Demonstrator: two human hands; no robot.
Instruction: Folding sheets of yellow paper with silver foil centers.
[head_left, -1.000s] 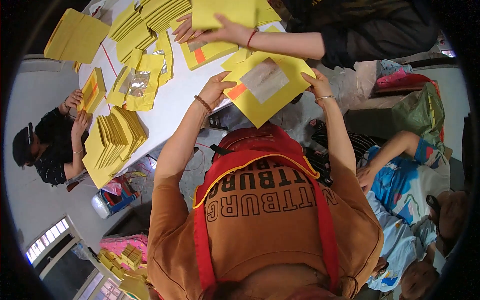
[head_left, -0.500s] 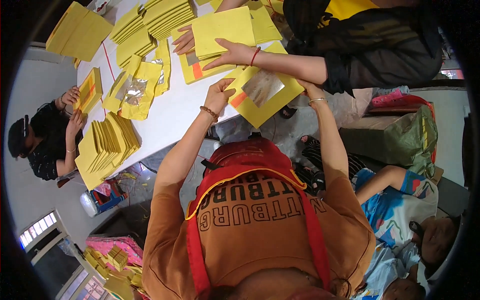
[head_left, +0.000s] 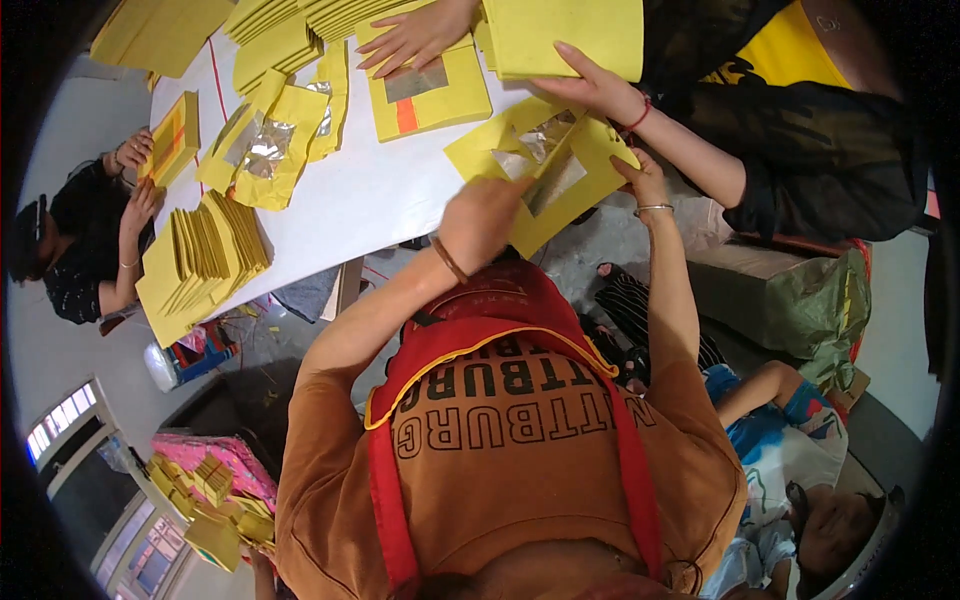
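Observation:
A yellow paper sheet or flat bag (head_left: 535, 237) with a shiny clear window (head_left: 556, 186) lies tilted in front of me at the table's edge. My right hand (head_left: 646, 180) pinches its right corner. Blurred by motion, my left hand (head_left: 487, 222) is over the left part of the sheet, next to the window; its fingers are not clear. The window film looks creased or split, with a flap of yellow across it. Beyond the sheet, a co-worker's hand (head_left: 592, 90) holds a folded yellow stack (head_left: 562, 40); the other hand (head_left: 425, 38) lies flat on a windowed yellow pile (head_left: 440, 115).
On the white table (head_left: 350, 205) are crumpled windowed bags (head_left: 275, 150) and a fanned yellow stack (head_left: 200, 255). Another person at the left holds a yellow pack (head_left: 174, 138). A box under green plastic (head_left: 790, 295) stands right; two people are at the lower right.
My left hand has moved from the sheet's left edge right across it, toward the window. The co-worker has lifted the folded stack away to the right, uncovering the windowed pile.

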